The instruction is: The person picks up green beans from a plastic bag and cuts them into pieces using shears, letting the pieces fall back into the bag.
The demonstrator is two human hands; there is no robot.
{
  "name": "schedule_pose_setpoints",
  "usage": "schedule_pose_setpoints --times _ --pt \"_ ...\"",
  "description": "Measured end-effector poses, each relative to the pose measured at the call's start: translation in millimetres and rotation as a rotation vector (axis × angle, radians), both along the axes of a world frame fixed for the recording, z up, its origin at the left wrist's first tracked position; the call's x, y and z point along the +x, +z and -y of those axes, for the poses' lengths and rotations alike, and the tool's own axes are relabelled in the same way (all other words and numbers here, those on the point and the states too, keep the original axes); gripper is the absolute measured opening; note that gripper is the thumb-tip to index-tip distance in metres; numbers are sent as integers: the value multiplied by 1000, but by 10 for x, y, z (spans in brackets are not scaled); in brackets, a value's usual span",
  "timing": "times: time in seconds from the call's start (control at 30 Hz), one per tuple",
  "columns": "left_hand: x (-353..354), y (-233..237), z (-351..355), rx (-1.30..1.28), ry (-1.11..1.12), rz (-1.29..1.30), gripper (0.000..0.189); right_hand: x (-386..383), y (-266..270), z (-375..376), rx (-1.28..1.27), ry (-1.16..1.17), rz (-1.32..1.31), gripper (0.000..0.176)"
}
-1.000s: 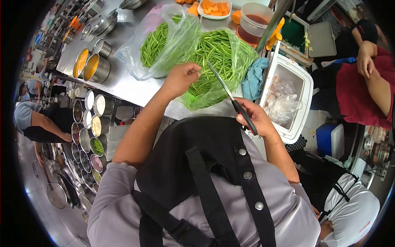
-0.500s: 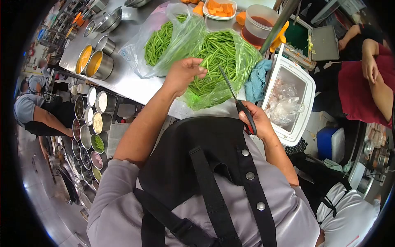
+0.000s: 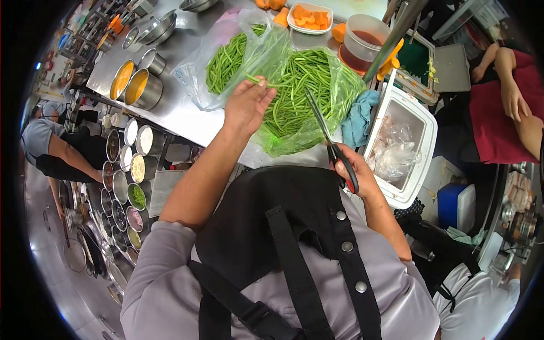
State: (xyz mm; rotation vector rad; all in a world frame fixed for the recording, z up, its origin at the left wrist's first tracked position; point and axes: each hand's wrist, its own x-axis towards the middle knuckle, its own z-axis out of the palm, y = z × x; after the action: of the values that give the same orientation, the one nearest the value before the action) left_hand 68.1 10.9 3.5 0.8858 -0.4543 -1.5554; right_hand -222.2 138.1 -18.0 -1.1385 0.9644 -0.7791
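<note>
My right hand (image 3: pixel 357 173) is wrapped round the black and red handles of a pair of scissors (image 3: pixel 321 120), whose blades point up over a heap of green beans (image 3: pixel 303 76) in an open clear plastic bag. Over the left side of that heap, my left hand (image 3: pixel 247 106) pinches a green bean (image 3: pixel 271 85) between thumb and fingers. A second clear bag (image 3: pixel 198 85) with more green beans lies just behind and left of it on the steel table (image 3: pixel 184 116).
A white tub of orange pieces (image 3: pixel 309 29) and a container of reddish liquid (image 3: pixel 362 39) stand at the back. On the right are a blue cloth (image 3: pixel 358 116) and a white cooler (image 3: pixel 422 156) with plastic bags. Steel pots (image 3: pixel 150 93) stand left; other people work on both sides.
My left hand has turned and now has a green bean in its fingers. The scissors stay in my right hand, and the whole view has shifted slightly.
</note>
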Motion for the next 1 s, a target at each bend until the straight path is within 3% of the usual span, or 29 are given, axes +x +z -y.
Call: schedule_pose_setpoints --times 0.27,0.47,0.53,0.63,0.77,1.0 --pt "-141 -33 -111 -73 64 -3 10 57 77 53 8 53 39 76" --pt "-165 -39 -143 -92 56 8 11 104 62 94 -34 60 12 65" --pt "-159 -65 -143 -92 55 15 11 105 29 107 14 78 -104 60" --pt "-123 -129 -131 -93 34 52 11 149 -59 76 49 -49 36 50" --pt "-97 -157 -160 -71 43 89 9 101 -4 53 35 -92 122 54" --pt "-180 -77 -228 -140 -78 193 8 119 -26 126 29 -47 1 53"
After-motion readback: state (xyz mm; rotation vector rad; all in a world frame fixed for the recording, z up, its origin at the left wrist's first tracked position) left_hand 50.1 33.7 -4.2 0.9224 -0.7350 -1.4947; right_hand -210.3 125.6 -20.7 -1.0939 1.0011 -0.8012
